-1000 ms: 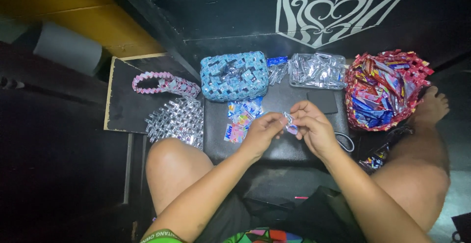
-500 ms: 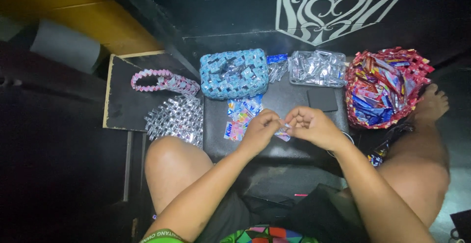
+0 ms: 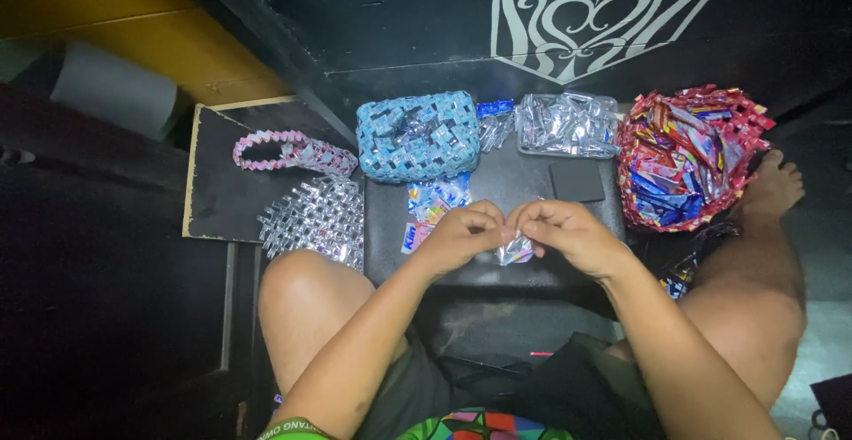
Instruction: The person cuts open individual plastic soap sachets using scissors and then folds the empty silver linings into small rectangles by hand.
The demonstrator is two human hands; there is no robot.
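Observation:
My left hand (image 3: 463, 232) and my right hand (image 3: 564, 231) meet over a black stool top (image 3: 532, 187), fingertips pinched together on a small shiny foil wrapper piece (image 3: 515, 248) that hangs just below them. Both hands grip it from either side. Loose blue and pink wrappers (image 3: 432, 205) lie on the stool just left of my left hand. My bare knees show at both sides of the stool.
A blue woven wrapper pouch (image 3: 417, 135) and a clear bag of silver wrappers (image 3: 568, 124) sit at the stool's far edge. A red woven basket (image 3: 683, 158) of wrappers stands right. A silver woven mat (image 3: 315, 218) and pink woven strap (image 3: 288, 150) lie left on a dark board (image 3: 213, 196).
My hands have dropped slightly toward me and closed tighter together, with the wrapper piece now hanging below the fingertips rather than held up between them.

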